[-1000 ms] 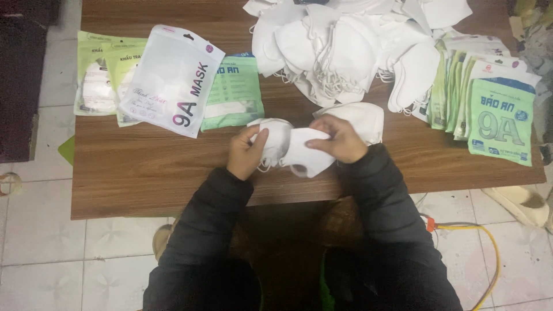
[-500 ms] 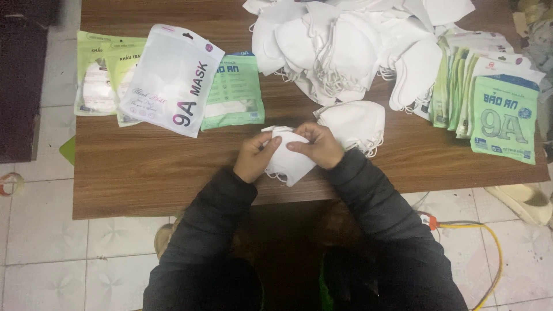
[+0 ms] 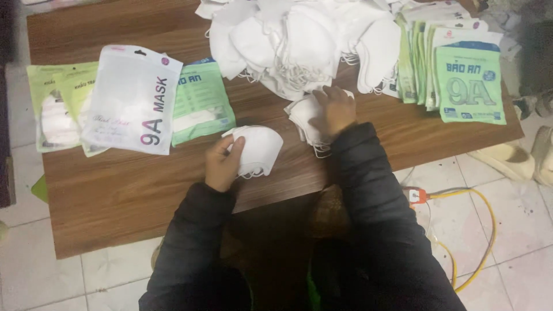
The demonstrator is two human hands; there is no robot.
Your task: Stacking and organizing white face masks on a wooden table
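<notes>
Masks are what both hands work with: 1 folded white mask (image 3: 257,150) sits pinched in the left hand (image 3: 222,163), fingers closed on its left edge, low over the brown wooden desk (image 3: 115,190), just in front of the white printed pouch (image 3: 133,99). The right hand (image 3: 334,109) lies palm down, fingers curled and pressing on a small stack of white masks (image 3: 302,118) to the right of the held mask and just in front of the big heap of loose masks (image 3: 299,40) at the far edge of the desk. How many masks the small stack holds cannot be told, and the heap is too tangled to count. To the left of the white pouch lie 2 pale green filled packets (image 3: 55,106), partly under it, and to its right 1 darker green packet (image 3: 201,103). At the right end of the desk stands a fanned row of green packets (image 3: 455,75); about 5 or 6 edges show, though the exact count is unclear. As for risks, I judge the elastic loops the likeliest trouble: loops trail from the small stack and from the heap, so lifting 1 mask could drag a neighbour along. The held mask is gripped only at 1 edge and could slip or unfold. The small stack lies near the front edge of the desk, so a push could send masks onto the tiled floor (image 3: 507,230), where a yellow cable (image 3: 478,230) runs.
</notes>
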